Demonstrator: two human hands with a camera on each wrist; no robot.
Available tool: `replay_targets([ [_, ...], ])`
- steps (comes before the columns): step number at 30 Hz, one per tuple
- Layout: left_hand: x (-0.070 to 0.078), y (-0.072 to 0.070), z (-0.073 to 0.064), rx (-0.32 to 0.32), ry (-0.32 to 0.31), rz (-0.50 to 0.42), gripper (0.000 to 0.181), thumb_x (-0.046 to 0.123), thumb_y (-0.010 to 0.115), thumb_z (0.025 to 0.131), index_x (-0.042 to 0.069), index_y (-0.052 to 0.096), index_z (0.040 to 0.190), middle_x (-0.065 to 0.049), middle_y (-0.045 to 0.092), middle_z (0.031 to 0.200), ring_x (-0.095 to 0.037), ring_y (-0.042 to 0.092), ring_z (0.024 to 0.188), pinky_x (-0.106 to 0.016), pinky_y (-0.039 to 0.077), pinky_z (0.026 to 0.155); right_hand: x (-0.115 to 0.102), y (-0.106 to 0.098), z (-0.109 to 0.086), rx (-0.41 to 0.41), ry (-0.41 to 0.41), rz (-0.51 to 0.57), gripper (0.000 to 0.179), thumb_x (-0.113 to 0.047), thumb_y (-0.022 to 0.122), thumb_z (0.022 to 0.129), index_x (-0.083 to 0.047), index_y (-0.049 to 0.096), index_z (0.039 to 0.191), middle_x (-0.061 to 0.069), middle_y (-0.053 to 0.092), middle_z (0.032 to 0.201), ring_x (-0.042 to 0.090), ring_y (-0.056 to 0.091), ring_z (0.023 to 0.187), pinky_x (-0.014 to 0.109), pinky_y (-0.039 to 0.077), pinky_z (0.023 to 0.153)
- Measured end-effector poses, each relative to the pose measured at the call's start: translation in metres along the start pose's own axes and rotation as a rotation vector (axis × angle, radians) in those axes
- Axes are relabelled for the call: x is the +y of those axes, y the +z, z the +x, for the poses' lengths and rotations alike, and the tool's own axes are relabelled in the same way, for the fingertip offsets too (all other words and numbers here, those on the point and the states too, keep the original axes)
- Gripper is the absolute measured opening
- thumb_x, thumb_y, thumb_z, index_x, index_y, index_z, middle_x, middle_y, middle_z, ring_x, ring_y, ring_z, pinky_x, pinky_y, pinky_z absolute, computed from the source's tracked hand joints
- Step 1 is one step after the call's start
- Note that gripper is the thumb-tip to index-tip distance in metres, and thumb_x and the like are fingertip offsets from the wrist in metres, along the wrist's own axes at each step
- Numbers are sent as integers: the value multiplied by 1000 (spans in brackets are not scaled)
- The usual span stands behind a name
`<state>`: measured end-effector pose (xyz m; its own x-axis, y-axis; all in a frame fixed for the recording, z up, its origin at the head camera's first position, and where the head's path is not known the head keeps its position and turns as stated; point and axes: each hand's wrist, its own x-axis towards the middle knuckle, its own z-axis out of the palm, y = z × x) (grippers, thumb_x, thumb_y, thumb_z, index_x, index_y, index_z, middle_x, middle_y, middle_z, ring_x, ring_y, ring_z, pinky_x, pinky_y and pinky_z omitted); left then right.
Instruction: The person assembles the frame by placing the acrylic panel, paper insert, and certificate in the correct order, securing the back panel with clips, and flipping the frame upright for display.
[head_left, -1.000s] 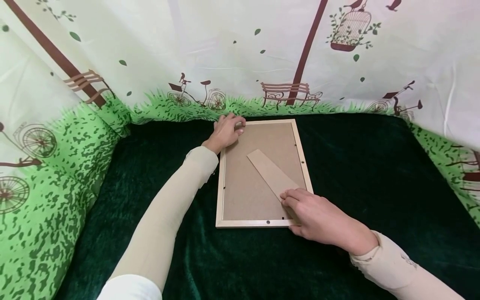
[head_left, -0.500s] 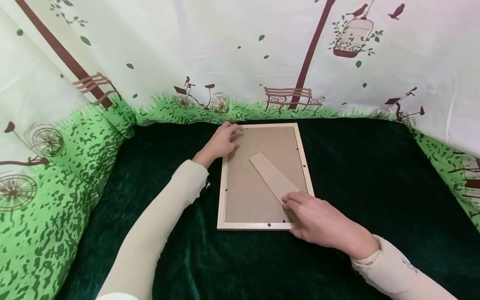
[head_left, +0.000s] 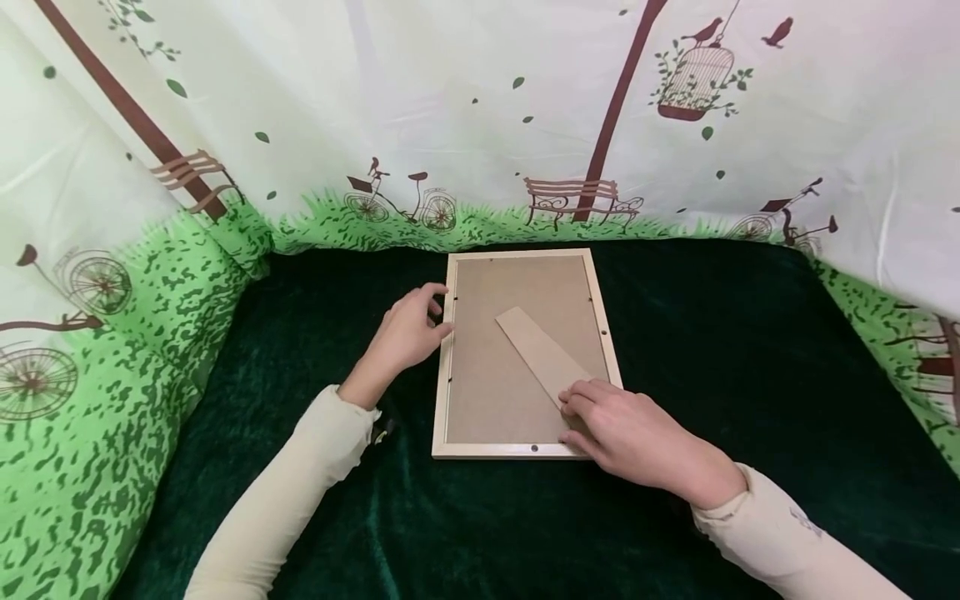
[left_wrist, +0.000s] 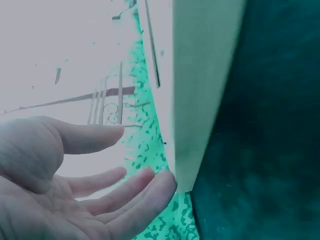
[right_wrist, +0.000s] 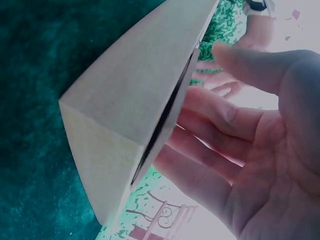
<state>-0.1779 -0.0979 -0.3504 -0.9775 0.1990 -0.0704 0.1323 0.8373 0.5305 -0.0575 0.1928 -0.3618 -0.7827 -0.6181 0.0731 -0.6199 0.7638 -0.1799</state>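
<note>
A light wooden picture frame [head_left: 442, 408] lies face down in the head view, its brown backing board [head_left: 487, 392] showing. A slanting easel-stand strip [head_left: 536, 343] crosses the board toward its lower right. My right hand [head_left: 637, 433] rests at the frame's lower right corner, its fingers on the strip. In the right wrist view those fingers [right_wrist: 205, 170] lie nearly straight against the strip, the thumb held apart. Beside the frame's left side, my left hand [head_left: 405, 333] has its fingers loosely bent and grips nothing, fingertips right at the frame's edge.
Dark green velvet cloth [head_left: 720, 350] covers the surface under the frame. A printed white curtain [head_left: 420, 92] with a green grass border [head_left: 315, 225] hangs behind and along both sides. Small dark tabs [head_left: 450, 380] sit along the frame's inner edge.
My left hand has come away from the frame's upper left corner, moving down and left to its left side. The right hand stays at the strip, its thumb now further up over the frame's lower edge.
</note>
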Motion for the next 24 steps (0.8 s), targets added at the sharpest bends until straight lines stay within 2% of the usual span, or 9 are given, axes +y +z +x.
replay_targets([
  [3, -4, 4, -16, -56, -12, 26, 55, 25, 70, 93, 9, 50, 142, -8, 68, 104, -20, 62, 76, -33, 49, 65, 2, 0, 1, -2, 14, 10, 26, -31, 72, 91, -12, 72, 108, -1, 68, 111, 12, 65, 97, 31, 59, 72],
  [5, -7, 7, -25, -116, -20, 20, 58, 27, 71, 92, 7, 50, 143, -7, 68, 102, -17, 58, 69, -30, 46, 60, 3, -1, 1, -12, 27, 26, 27, -32, 72, 91, -13, 73, 110, -2, 68, 112, 11, 65, 97, 31, 58, 72],
  [8, -12, 12, -36, -191, -38, -24, 66, 29, 72, 91, 5, 46, 147, -9, 65, 106, -14, 56, 67, -27, 45, 56, 5, -1, 3, -12, 43, 40, 28, -33, 75, 89, -14, 73, 110, -4, 68, 111, 9, 65, 95, 29, 57, 69],
  [13, -16, 16, -43, -238, -57, -69, 81, 28, 77, 87, 5, 36, 153, -10, 63, 112, -13, 58, 67, -27, 48, 58, 5, 0, 5, -6, 58, 33, 31, -34, 77, 86, -17, 72, 112, -6, 67, 109, 7, 63, 91, 26, 54, 66],
  [16, -17, 17, -43, -258, -34, -64, 87, 28, 78, 85, 4, 31, 155, -11, 62, 111, -13, 59, 68, -27, 48, 60, 6, -1, 4, -41, 71, 46, 41, -37, 77, 86, -18, 68, 121, -3, 64, 122, 12, 62, 107, 33, 57, 76],
  [18, -18, 19, -43, -261, -25, -73, 87, 27, 78, 85, 4, 31, 155, -11, 61, 109, -13, 59, 68, -26, 48, 60, 8, -2, 4, -68, 79, 63, 52, -39, 76, 87, -16, 63, 131, 1, 60, 134, 19, 59, 120, 40, 56, 89],
  [21, -20, 20, -43, -254, -26, -101, 83, 26, 76, 87, 4, 33, 154, -12, 60, 108, -14, 58, 68, -27, 48, 59, 12, -5, 3, -109, 119, 91, 71, -44, 75, 87, -14, 50, 146, 9, 47, 150, 30, 47, 136, 51, 48, 104],
  [24, -21, 21, -43, -253, -26, -107, 78, 26, 75, 88, 4, 36, 152, -13, 59, 108, -15, 58, 69, -27, 48, 59, 17, -9, 2, -156, 217, 122, 86, -54, 72, 86, -14, 38, 154, 16, 31, 160, 42, 30, 147, 63, 35, 112],
])
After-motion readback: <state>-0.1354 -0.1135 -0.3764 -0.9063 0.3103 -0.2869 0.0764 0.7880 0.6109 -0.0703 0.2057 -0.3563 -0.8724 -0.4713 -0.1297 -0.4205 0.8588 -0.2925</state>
